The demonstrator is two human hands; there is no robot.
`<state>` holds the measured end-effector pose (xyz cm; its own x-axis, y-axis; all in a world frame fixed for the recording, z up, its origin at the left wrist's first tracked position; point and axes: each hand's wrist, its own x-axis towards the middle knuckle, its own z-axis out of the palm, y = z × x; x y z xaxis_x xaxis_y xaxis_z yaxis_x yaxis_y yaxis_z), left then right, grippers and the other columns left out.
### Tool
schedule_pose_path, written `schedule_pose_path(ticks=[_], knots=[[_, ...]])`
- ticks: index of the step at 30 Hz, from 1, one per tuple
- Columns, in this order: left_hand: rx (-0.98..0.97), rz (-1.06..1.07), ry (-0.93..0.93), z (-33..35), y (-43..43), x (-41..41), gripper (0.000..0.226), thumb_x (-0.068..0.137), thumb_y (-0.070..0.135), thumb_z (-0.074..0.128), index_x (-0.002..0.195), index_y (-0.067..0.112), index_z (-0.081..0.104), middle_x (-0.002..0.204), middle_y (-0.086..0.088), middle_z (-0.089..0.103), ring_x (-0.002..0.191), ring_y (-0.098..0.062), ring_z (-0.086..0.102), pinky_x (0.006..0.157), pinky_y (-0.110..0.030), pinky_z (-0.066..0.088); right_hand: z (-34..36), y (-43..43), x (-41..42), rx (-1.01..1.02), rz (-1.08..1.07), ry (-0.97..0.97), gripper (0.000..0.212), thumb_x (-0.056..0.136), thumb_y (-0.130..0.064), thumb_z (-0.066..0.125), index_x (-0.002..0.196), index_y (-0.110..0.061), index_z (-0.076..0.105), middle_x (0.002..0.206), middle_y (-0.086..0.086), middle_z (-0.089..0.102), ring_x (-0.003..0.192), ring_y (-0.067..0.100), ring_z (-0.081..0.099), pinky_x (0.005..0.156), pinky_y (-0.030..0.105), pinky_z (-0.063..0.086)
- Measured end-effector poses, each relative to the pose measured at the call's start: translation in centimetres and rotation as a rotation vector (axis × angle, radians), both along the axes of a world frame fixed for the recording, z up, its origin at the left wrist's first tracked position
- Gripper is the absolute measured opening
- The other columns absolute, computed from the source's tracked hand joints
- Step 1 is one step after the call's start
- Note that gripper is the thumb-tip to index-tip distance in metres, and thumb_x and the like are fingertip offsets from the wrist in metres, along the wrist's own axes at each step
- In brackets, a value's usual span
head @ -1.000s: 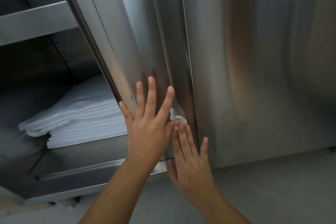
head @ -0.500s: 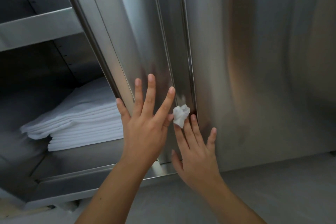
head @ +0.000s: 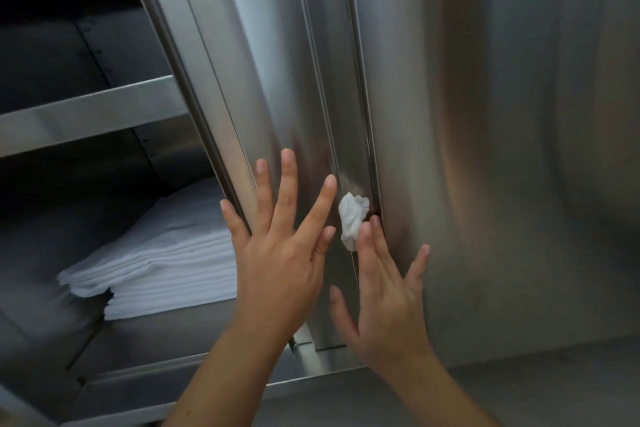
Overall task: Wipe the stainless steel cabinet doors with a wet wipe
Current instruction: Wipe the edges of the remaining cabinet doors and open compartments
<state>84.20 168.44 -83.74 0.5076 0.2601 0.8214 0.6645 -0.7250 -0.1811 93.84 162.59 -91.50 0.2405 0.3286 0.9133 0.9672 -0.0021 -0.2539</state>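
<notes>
While both bare hands press on the steel low down, the wipe works the seam between the doors.

Nearest, the left hand [head: 280, 253] lies flat with fingers spread on the half-open brushed stainless steel cabinet door [head: 263, 87], steadying its lower edge; beside it the right hand [head: 384, 295], fingers splayed, pins the small crumpled white wet wipe [head: 352, 218] under its fingertips [head: 367, 236] against the vertical channel where that door meets the closed stainless steel right door [head: 502, 149]. Farther in, a stack of folded white cloths [head: 166, 260] rests on the lower shelf [head: 166, 329] of the cabinet. Judging by the wipe's low position, only the seam's bottom looks covered; the broad door faces seem left to do. Compared with a second ago, the wipe has slid up the channel and shows more beyond the fingertips.
</notes>
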Motion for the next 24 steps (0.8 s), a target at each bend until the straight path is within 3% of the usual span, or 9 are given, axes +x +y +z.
schedule_pose_path(ticks=[5,10,14,20,24], knots=[[-0.003,0.013,0.013,-0.3,-0.3,-0.2,0.047,0.093,0.031,0.034,0.139,0.026,0.032,0.15,-0.012,0.013,0.139,-0.032,0.01,0.096,-0.068,0.002,0.3,0.5,-0.5,-0.008,-0.13,-0.071,0.062,0.083,-0.03,0.046,0.135,0.002,0.033,0.138,0.017,0.047,0.129,0.028,0.041,0.113,0.052,0.006],[-0.01,0.033,0.019,-0.5,-0.4,-0.4,0.048,0.094,0.033,0.031,0.142,0.027,0.024,0.151,-0.011,0.011,0.14,-0.03,0.007,0.098,-0.067,0.002,0.3,1.0,-0.9,-0.006,-0.179,-0.076,0.061,0.087,-0.033,0.043,0.136,0.002,0.032,0.142,0.02,0.03,0.133,0.029,0.032,0.112,0.05,0.01],[-0.013,0.04,0.026,-0.6,-0.4,-0.4,0.051,0.094,0.032,0.032,0.142,0.027,0.02,0.151,-0.011,0.01,0.14,-0.029,0.005,0.099,-0.066,0.002,0.6,1.0,-0.5,-0.025,-0.084,-0.098,0.063,0.088,-0.03,0.044,0.138,0.005,0.027,0.147,0.023,0.029,0.137,0.028,0.028,0.114,0.046,0.014],[-0.042,0.022,0.017,-0.6,-0.5,-0.4,0.049,0.095,0.032,0.029,0.143,0.025,0.02,0.152,-0.01,0.009,0.14,-0.029,0.005,0.1,-0.064,-0.001,0.7,0.6,0.7,-0.116,-0.046,-0.129,0.073,0.084,-0.037,0.048,0.143,-0.005,0.02,0.148,0.02,0.025,0.14,0.026,0.023,0.113,0.051,0.004],[-0.061,0.019,-0.004,-0.4,-0.5,-0.7,0.051,0.094,0.028,0.03,0.144,0.024,0.019,0.152,-0.008,0.009,0.141,-0.029,0.007,0.102,-0.063,0.001,1.1,0.6,0.9,-0.147,-0.082,-0.131,0.075,0.082,-0.039,0.046,0.143,-0.006,0.019,0.15,0.016,0.023,0.14,0.023,0.022,0.11,0.054,0.005]])
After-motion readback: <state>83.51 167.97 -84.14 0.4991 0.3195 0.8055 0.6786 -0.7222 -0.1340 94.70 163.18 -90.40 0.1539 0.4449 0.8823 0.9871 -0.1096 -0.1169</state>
